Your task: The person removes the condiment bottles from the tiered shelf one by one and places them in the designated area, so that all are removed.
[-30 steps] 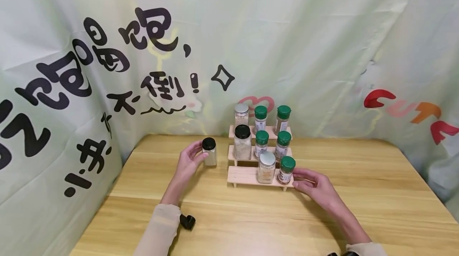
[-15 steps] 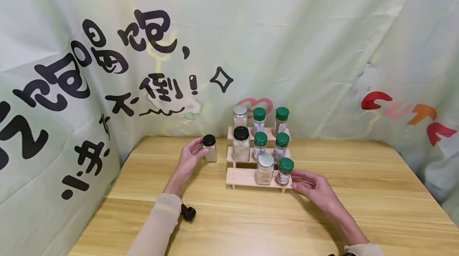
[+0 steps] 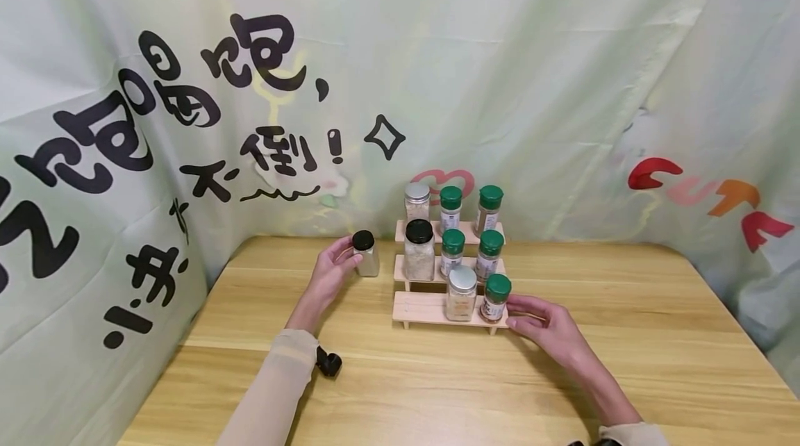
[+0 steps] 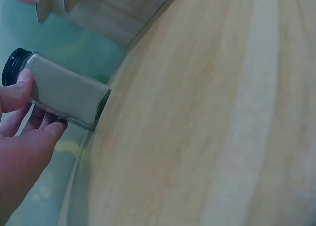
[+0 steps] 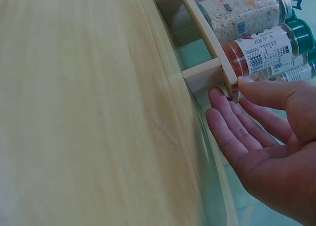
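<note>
My left hand (image 3: 350, 260) grips a small clear jar (image 3: 366, 256) with a black lid, upright, just left of a three-step wooden rack (image 3: 420, 308). In the left wrist view the thumb and fingers of that hand (image 4: 42, 107) wrap the pale-filled jar (image 4: 66, 94); I cannot tell whether its base touches the table. My right hand (image 3: 520, 314) lies with straight fingers on the table at the right end of the rack's lowest step. There the right hand's (image 5: 229, 95) thumb tip touches the end of the board (image 5: 231, 78). A green-lidded jar (image 3: 496, 298) stands beside it.
The rack holds several jars: a silver-lidded one (image 3: 462, 293) on the lowest step, a black-lidded one (image 3: 419, 250) on the middle step, and green-lidded ones behind. A printed cloth backdrop (image 3: 187, 119) closes off the wooden table (image 3: 437, 376) at back, left and right.
My left hand has carried the small jar slightly farther back, level with the rack's middle step. The right hand has stayed at the rack's end.
</note>
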A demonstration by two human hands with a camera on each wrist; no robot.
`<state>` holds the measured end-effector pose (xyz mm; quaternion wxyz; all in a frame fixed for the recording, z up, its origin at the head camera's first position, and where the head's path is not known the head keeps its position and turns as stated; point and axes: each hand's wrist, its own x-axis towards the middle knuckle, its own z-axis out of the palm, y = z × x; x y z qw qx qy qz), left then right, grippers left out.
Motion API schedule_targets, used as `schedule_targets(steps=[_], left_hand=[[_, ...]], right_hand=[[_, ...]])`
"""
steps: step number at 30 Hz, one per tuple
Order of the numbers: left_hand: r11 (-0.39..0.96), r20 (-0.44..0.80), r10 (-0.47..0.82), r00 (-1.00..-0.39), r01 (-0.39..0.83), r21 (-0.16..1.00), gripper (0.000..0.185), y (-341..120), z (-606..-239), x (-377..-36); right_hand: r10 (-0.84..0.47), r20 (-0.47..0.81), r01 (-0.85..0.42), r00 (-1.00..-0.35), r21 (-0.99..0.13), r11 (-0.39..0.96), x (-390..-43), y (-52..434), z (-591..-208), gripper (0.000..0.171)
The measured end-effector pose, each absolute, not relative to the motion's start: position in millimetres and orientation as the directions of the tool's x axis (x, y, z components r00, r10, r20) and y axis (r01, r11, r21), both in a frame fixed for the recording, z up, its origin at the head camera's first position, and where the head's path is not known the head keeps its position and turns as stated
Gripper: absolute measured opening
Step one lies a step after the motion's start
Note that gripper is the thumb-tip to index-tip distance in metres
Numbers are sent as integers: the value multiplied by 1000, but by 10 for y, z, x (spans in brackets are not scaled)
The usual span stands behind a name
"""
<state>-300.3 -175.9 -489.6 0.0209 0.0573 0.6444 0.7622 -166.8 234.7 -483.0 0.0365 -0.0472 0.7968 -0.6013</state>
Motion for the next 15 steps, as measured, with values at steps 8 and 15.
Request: schedule_targets(steps=[8,15], left_hand=[[-170,61,109,-992,42,985,58,-1774,-4914,-3006],[-155,47,114,-992,29,987,61,-1789,-4894,-2979]], right_hand=[[-119,-10,-24,-993,-961,275,-1648,2344,-4822,53],[-118,-6,-28,-993,-957,289,-1654,2339,-4812,53]])
